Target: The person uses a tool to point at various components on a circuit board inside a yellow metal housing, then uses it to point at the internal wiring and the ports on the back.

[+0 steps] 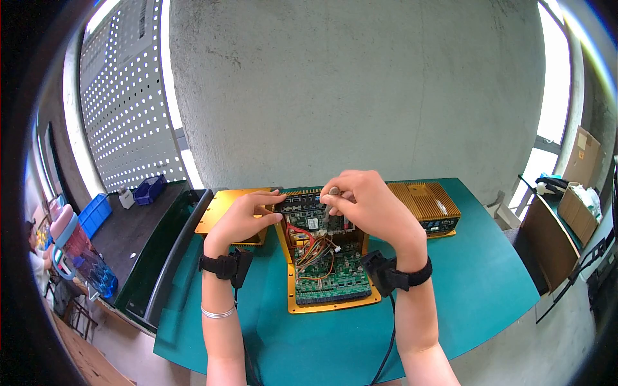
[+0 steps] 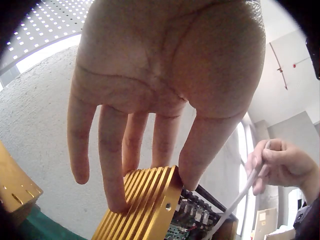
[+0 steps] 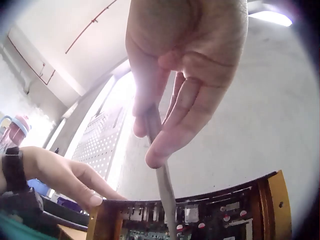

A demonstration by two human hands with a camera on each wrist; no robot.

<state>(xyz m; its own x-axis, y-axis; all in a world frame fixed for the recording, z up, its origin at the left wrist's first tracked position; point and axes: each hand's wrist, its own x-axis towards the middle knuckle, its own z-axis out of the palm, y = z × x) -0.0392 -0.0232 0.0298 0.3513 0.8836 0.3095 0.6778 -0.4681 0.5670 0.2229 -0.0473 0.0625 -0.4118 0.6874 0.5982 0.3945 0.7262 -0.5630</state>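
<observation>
An opened gold metal case (image 1: 281,239) stands upright, its finned side showing in the left wrist view. Inside it are circuit boards and a bundle of colored wires (image 1: 313,248). A green circuit board (image 1: 335,280) lies on the gold plate in front. My left hand (image 1: 239,217) rests with nearly straight fingers and thumb on the case's upper left corner. With thumb and fingers, my right hand (image 1: 373,209) pinches a slim grey rod-shaped tool (image 3: 165,187), which points down at the board in the case. The tool's lower end is hidden in the right wrist view.
Gold cases stand behind left (image 1: 219,207) and right (image 1: 425,199) on the green table (image 1: 463,289). Left is a dark workbench (image 1: 151,219) with blue bins (image 1: 94,215) and a drinking bottle (image 1: 84,251). A cardboard box (image 1: 577,215) is at far right.
</observation>
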